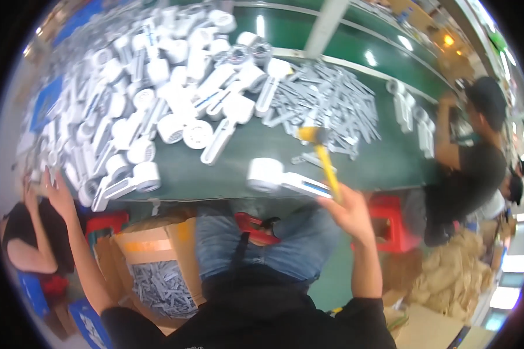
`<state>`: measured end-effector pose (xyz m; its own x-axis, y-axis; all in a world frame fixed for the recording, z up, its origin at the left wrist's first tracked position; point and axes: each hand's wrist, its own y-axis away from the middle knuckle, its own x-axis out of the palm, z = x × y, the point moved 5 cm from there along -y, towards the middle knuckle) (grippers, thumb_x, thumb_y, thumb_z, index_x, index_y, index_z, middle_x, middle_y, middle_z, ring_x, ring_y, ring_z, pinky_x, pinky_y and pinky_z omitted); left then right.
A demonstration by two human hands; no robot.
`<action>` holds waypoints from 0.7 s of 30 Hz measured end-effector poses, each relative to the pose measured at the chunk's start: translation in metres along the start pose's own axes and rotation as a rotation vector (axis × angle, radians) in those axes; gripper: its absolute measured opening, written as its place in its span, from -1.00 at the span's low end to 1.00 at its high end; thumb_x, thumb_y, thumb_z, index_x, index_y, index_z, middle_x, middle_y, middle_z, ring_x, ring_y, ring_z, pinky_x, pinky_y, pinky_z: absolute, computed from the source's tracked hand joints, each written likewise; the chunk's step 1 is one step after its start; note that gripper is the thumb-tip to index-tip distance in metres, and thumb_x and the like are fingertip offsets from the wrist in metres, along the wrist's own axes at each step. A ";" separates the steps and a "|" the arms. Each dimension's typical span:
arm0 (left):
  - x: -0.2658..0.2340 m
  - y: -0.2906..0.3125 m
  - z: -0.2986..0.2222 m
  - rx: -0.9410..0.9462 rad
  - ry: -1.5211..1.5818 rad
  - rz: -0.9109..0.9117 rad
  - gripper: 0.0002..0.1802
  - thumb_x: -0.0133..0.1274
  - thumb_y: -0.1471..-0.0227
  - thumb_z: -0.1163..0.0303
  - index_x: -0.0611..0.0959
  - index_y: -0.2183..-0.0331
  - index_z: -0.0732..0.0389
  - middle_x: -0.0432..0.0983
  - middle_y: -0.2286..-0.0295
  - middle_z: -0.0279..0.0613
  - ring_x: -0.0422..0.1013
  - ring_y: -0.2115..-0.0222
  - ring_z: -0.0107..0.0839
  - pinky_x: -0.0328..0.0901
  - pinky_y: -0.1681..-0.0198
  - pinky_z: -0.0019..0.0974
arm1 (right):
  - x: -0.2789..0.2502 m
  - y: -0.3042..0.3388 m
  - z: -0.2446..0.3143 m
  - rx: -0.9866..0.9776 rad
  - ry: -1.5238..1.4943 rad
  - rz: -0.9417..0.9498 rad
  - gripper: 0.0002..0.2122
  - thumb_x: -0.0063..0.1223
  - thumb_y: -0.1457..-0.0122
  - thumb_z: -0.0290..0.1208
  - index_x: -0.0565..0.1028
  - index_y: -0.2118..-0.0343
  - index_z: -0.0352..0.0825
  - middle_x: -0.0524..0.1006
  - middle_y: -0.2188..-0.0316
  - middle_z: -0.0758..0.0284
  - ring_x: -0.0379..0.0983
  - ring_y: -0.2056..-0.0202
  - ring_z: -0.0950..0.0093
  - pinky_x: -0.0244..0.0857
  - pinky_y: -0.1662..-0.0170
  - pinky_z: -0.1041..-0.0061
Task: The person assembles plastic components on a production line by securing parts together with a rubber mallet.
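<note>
My right hand [353, 216] is wrapped round the yellow handle of a hammer [330, 171]. The hammer's yellow and dark head is raised at the near edge of a heap of grey plastic strips [326, 102]. Just left of the handle, a white round-headed piece with a slotted handle, like a hand shower [266, 174], lies on the green bench [209, 181]. Far to the left, my left hand [58, 191] reaches out with its fingers stretched apart beside a big pile of similar white pieces [148, 96]. Whether its fingertips touch any piece is hard to see.
An open cardboard box [151, 244] of grey strips stands below the bench, left of my legs. One person [38, 232] sits at the left, another [471, 157] at the right near more white pieces [410, 113]. A red stool [393, 224] stands right of my knees.
</note>
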<state>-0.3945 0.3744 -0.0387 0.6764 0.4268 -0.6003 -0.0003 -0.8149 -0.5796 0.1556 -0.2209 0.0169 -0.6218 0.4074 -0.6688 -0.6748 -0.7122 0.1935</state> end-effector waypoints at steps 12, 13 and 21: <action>0.040 0.244 -0.487 0.849 0.540 0.670 -0.60 0.35 -0.02 0.47 0.74 0.05 0.22 0.61 -0.05 -0.09 0.51 -0.05 -0.02 0.39 -0.15 -0.01 | -0.018 -0.042 -0.011 -0.135 0.148 -0.339 -0.63 0.42 -0.18 -0.25 0.64 0.02 -0.31 0.59 0.57 0.11 0.57 0.53 0.22 0.42 0.36 0.29; 0.043 0.247 -0.497 0.848 0.568 0.668 -0.59 0.35 -0.04 0.48 0.73 0.02 0.21 0.61 -0.06 -0.09 0.51 -0.05 -0.01 0.38 -0.14 -0.04 | -0.021 -0.046 -0.023 -0.125 0.147 -0.351 -0.63 0.42 -0.18 -0.25 0.64 0.02 -0.31 0.59 0.57 0.11 0.57 0.53 0.22 0.42 0.36 0.29; 0.052 0.321 -0.507 -0.221 1.114 1.126 -0.58 0.22 -0.28 0.43 0.63 -0.13 0.30 0.66 0.00 -0.15 0.55 0.11 -0.50 0.42 -0.03 -0.34 | 0.002 0.006 0.018 0.105 -0.556 -0.168 -0.83 0.40 -0.23 -0.40 0.62 0.21 -0.32 0.52 0.54 0.58 0.39 0.53 0.77 0.26 0.48 0.66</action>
<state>0.0141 -0.0632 0.0233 0.5800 -0.8092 0.0935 -0.8132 -0.5820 0.0072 0.1431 -0.2137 0.0296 -0.5993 0.7681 -0.2254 -0.7999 -0.5635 0.2064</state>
